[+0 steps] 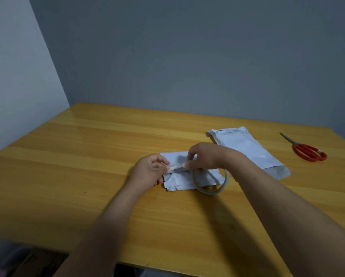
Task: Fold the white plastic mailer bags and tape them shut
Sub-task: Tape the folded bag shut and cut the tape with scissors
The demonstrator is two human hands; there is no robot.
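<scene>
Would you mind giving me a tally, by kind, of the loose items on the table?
White mailer bags: 2 (folded bag, flat bag)
Tape: 1 (tape roll, its free end pinched between left hand and right hand)
Scissors: 1 (red-handled scissors)
Total: 4
</scene>
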